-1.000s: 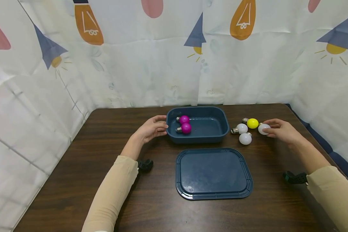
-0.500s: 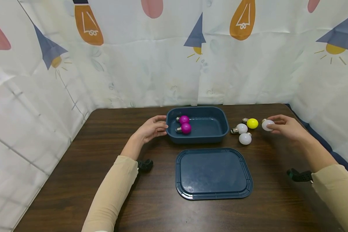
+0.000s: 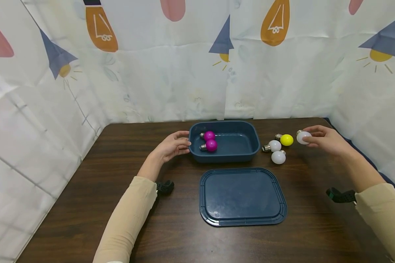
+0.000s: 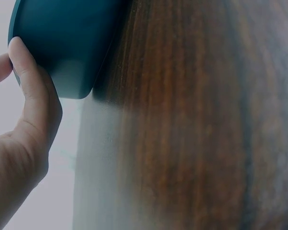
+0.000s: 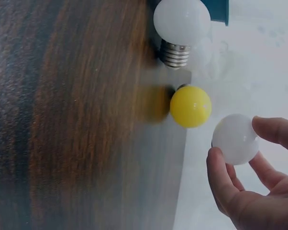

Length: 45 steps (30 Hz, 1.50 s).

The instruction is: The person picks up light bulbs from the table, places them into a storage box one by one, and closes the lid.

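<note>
My right hand (image 3: 329, 141) pinches a white light bulb (image 3: 304, 137) between thumb and fingers, above the table's right side. In the right wrist view this held bulb (image 5: 236, 139) is near a yellow bulb (image 5: 191, 107). My left hand (image 3: 172, 147) touches the left end of a dark blue bin (image 3: 222, 159); in the left wrist view its fingertips are at the bin's rim (image 4: 13, 28). Two magenta bulbs lie inside the bin, a rear one (image 3: 209, 135) and a front one (image 3: 211, 145).
Between bin and right hand lie two white bulbs, one (image 3: 275, 146) behind the other (image 3: 278, 157), and the yellow bulb. A dark blue lid (image 3: 243, 197) lies flat in front of the bin on the brown wooden table (image 3: 145, 226). A printed curtain (image 3: 184, 80) hangs behind.
My right hand has moved slightly right and away from me with the white bulb, which has come up off the table. The left hand and the bin have stayed put.
</note>
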Motion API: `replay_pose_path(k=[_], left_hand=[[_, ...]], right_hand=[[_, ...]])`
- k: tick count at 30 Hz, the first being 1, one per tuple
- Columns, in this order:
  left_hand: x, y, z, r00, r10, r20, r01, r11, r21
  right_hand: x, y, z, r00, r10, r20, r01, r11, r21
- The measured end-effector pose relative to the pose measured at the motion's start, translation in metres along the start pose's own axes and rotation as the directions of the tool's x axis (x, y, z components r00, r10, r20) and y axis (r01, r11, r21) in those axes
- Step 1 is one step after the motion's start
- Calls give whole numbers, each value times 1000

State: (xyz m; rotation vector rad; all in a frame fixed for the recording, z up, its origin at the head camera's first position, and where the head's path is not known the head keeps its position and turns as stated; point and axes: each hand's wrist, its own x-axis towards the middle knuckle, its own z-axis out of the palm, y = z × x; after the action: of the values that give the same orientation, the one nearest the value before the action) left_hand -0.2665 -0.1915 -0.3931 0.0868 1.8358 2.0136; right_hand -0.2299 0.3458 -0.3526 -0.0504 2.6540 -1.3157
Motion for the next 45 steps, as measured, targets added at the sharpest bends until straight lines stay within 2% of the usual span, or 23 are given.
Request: replay_pose_path(k=[19,33,41,45], left_hand=[[0,-1,0,1000,-2,-9,3,1000,8],[0,-1,0,1000,-4,-6,4,1000,16],[1,-2,0,1000,-6,-2,6,1000,8],[1,-1,0,1000,-6,-5,6,1000,3]], right_hand=[[7,-18,7,998,-60,15,60,998,-6],[14,-29,15,992,-111,61,106,991,77],[17,-37,21,992,-105,72,98,990,100],[19,-42,24,992,-103,78,96,992,79]])
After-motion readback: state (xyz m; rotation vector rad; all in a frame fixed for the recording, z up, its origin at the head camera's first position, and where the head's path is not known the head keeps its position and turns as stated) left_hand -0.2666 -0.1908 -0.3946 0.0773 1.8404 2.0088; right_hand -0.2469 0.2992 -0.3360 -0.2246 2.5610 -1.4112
